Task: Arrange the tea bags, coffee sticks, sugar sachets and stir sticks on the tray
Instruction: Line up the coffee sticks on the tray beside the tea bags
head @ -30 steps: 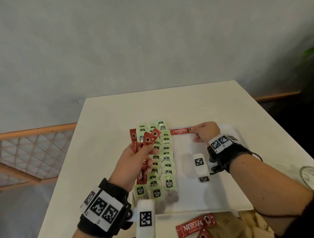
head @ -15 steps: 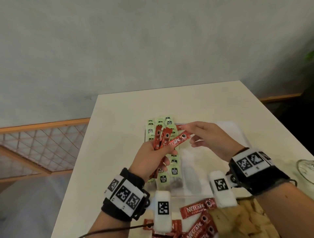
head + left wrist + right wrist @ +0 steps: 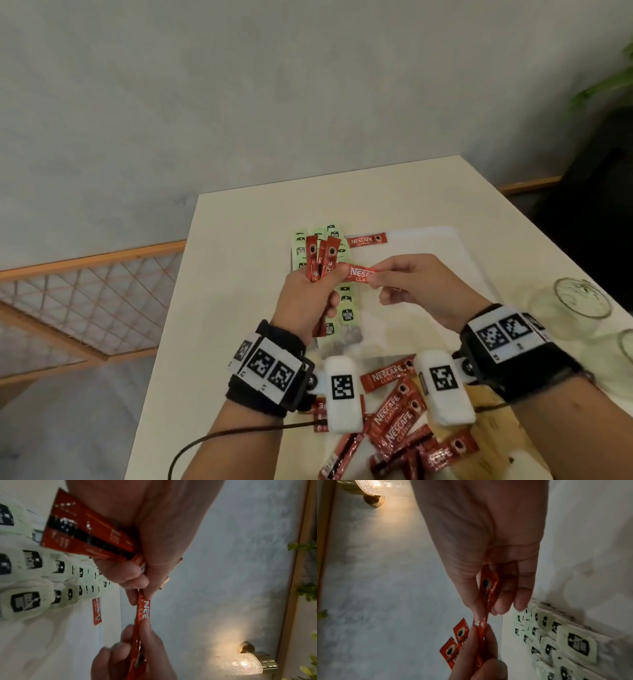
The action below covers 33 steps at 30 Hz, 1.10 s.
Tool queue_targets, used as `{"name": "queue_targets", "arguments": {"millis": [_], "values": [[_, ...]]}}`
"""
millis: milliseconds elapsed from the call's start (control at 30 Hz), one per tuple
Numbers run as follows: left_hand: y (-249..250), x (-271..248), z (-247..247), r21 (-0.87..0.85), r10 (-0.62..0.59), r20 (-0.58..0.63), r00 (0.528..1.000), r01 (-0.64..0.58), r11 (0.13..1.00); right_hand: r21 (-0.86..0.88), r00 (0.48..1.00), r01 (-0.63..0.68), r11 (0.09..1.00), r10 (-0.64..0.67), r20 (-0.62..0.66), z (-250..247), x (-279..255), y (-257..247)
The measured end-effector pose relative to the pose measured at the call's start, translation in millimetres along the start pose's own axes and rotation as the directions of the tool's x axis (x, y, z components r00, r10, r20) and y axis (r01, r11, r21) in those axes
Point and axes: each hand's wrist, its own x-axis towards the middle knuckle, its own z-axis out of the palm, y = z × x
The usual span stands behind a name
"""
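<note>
My left hand (image 3: 310, 294) grips a fan of red coffee sticks (image 3: 320, 257) above the white tray (image 3: 445, 260). My right hand (image 3: 407, 284) pinches one red coffee stick (image 3: 359, 273) by its right end, while the left thumb and finger still hold its left end; the same stick (image 3: 141, 616) stretches between both hands in the left wrist view. Pale green tea bags (image 3: 346, 308) lie in rows along the tray's left side. One coffee stick (image 3: 367, 239) lies flat at the tray's far edge. The held stick (image 3: 486, 592) shows between my right fingers.
A heap of loose red coffee sticks (image 3: 397, 425) and brown sachets (image 3: 493, 425) lies on the white table (image 3: 239, 240) near me. Clear glasses (image 3: 579, 301) stand at the right. A wooden lattice rail (image 3: 85, 291) is to the left, and a lit wall lamp (image 3: 243, 662) hangs on the wall.
My right hand left the stick laid at the tray's far edge, came back to the left hand's bundle and took hold of another stick. Both hands drew nearer to me.
</note>
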Motion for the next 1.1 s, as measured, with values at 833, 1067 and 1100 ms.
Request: {"name": "queue_targets", "arguments": {"millis": [833,1067,1100], "values": [[-9.6,6.0,4.0,-0.045,-0.091,-0.100,0.991,0.087,0.995,-0.199,0.936,-0.190,0.961,0.116,-0.333,-60.0,83.1,43.6],[-13.3,16.6,-4.5,-0.133,-0.115,-0.058,0.992,0.107,0.985,-0.572,0.924,-0.254,0.780,0.020,-0.383,-64.6,142.3,57.3],[-13.7,18.7,-6.0,-0.134,-0.113,-0.053,0.992,0.105,0.985,-0.570,0.920,-0.256,0.780,0.017,-0.391,-63.6,147.5,57.3]]}}
